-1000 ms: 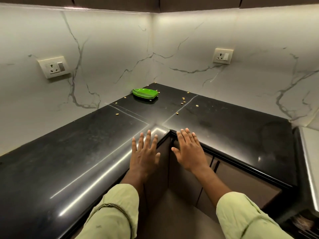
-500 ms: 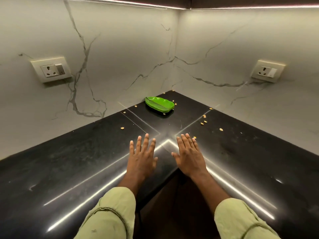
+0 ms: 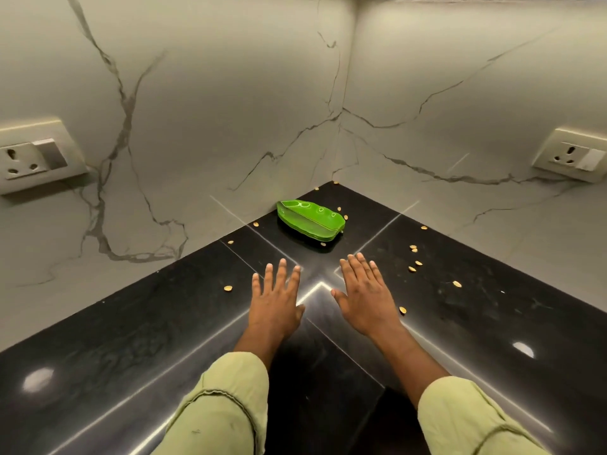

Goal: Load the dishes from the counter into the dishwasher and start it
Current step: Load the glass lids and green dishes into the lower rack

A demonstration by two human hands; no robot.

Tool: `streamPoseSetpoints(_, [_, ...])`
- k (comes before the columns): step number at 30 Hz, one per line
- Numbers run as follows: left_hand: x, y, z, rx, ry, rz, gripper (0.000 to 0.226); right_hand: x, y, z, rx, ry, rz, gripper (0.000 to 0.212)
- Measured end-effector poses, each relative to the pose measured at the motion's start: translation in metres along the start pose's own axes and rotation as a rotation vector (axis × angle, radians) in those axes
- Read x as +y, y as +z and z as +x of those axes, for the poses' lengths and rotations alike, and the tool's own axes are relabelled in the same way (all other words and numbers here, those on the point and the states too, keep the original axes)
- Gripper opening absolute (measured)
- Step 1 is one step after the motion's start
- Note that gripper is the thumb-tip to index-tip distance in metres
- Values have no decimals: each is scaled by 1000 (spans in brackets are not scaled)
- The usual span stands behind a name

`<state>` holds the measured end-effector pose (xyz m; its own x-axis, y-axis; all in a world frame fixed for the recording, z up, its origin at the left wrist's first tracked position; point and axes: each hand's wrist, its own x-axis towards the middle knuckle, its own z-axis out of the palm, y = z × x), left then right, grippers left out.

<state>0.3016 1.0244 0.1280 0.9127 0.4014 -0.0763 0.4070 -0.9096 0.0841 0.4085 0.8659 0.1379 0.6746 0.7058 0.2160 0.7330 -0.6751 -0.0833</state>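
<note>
A green leaf-shaped dish (image 3: 310, 220) lies in the far corner of the black L-shaped counter (image 3: 131, 339), close to where the two marble walls meet. My left hand (image 3: 276, 298) is stretched out over the counter with straight fingers, palm down, a short way in front of the dish and slightly left of it. My right hand (image 3: 364, 295) is held the same way beside it, fingers straight, short of the dish. Neither hand touches the dish or holds anything. No dishwasher is in view.
Several small yellowish seed shells (image 3: 414, 257) are scattered on the counter around the dish and to the right of my hands. A wall socket (image 3: 29, 157) sits on the left wall and another socket (image 3: 573, 156) on the right wall.
I have moved closer to the corner and both hands have reached forward over the counter toward the green dish. The cabinets and counter front edge have dropped out of view.
</note>
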Motion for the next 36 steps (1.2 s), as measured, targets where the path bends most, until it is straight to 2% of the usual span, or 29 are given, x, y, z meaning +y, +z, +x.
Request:
streamPoseSetpoints(6, [-17, 18, 57, -102, -31, -45, 90, 0, 28, 49, -18, -34, 11, 66])
streamPoseSetpoints(9, [-20, 24, 85, -172, -62, -112, 101, 8, 44, 80, -92, -60, 11, 66])
streamPoseSetpoints(13, [-26, 23, 119, -321, -103, -143, 122, 15, 62, 121, -131, -111, 15, 67])
streamPoseSetpoints(18, [-24, 24, 159, -548, -136, -199, 124, 27, 83, 179, -194, -179, -8, 65])
streamPoseSetpoints(23, [-33, 36, 183, -549, -139, -246, 113, 33, 110, 246, -296, -125, -46, 61])
streamPoseSetpoints(25, [-37, 41, 185, -554, -122, -253, 115, 27, 122, 266, -337, -75, -48, 54])
streamPoseSetpoints(30, [-32, 39, 194, -583, -151, -247, 121, 3, 144, 278, -217, -20, -206, 20])
streamPoseSetpoints(33, [-32, 40, 193, -587, -163, -243, 121, -6, 140, 276, -184, -30, -166, 17])
streamPoseSetpoints(36, [-33, 40, 193, -598, -163, -222, 122, -3, 133, 275, -178, -49, -173, 23])
